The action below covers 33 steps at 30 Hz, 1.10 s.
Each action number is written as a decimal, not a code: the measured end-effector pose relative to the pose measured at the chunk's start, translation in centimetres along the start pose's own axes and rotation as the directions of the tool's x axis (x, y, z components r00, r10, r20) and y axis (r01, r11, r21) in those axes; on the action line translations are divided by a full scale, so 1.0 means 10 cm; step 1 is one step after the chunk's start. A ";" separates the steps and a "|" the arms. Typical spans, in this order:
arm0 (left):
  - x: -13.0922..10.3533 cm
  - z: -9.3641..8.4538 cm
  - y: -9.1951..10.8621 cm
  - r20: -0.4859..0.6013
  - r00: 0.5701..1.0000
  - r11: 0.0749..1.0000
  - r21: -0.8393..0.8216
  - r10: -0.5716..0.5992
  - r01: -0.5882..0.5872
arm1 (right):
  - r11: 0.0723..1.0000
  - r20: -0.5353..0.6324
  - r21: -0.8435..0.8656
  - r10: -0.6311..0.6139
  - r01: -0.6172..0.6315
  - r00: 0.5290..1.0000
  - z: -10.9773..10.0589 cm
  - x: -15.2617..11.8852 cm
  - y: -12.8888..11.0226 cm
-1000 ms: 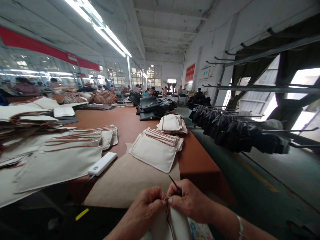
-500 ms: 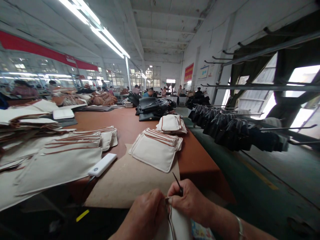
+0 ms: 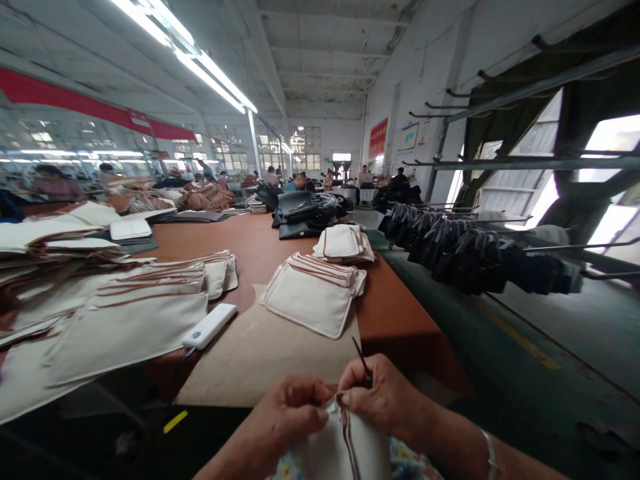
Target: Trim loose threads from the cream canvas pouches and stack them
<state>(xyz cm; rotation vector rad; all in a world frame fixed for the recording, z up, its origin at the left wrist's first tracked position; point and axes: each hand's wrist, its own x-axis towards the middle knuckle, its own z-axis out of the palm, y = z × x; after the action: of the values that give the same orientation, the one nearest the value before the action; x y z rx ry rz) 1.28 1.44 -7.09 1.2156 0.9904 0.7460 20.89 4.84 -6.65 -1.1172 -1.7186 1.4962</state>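
A white piece with brown edging (image 3: 325, 450) lies below my hands at the bottom centre. My left hand (image 3: 287, 417) pinches its top edge from the left, thumb on the white material. On the right, my right hand (image 3: 383, 397) grips the top corner beside the brown edging. A thin dark pointed tool (image 3: 361, 357) sticks up from the fingers of my right hand. Just beyond, a stack of white pieces with brown trim (image 3: 313, 297) rests on brown paper (image 3: 245, 353), with a smaller white stack (image 3: 343, 243) behind it.
Many white pieces (image 3: 135, 333) and a white power bank (image 3: 210, 327) lie on the left of the brown table (image 3: 400, 307). Black bags (image 3: 305, 210) sit at its far end. At right, dark bags (image 3: 450, 253) hang on a rack. People work in the background.
My left hand has opened out slightly from a tighter curl, its thumb now showing on the white piece. My right hand stays at the edge with the tool. The view has shifted slightly.
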 end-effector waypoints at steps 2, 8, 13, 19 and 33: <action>0.02 0.04 0.01 -0.022 1.000 0.999 0.053 -0.001 0.002 | 1.000 -0.025 -0.021 -0.018 0.018 1.000 0.01 0.00 0.02; 0.11 0.14 -0.10 -0.126 0.988 0.991 0.083 -0.092 0.103 | 0.994 -0.067 -0.056 -0.102 0.099 0.992 0.02 -0.07 0.02; 0.07 0.23 -0.12 -0.038 0.994 0.983 -0.157 -0.099 0.092 | 0.887 -0.007 -0.180 -0.433 0.425 0.901 -0.02 -0.17 0.11; -0.03 0.36 -0.05 -0.149 0.983 0.915 -0.402 -0.104 0.036 | 0.404 0.294 -0.560 -0.720 0.724 0.629 -0.14 -0.23 0.17; -0.03 0.39 0.05 -0.038 0.997 0.982 -0.173 0.073 -0.079 | 0.570 0.232 -0.318 -0.728 0.757 0.645 -0.28 -0.38 0.26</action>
<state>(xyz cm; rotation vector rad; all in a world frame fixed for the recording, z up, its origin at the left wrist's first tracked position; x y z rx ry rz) 4.76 -0.28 -6.40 1.0966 0.8884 0.8956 25.65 2.90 -8.35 -0.3517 -2.2111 0.6641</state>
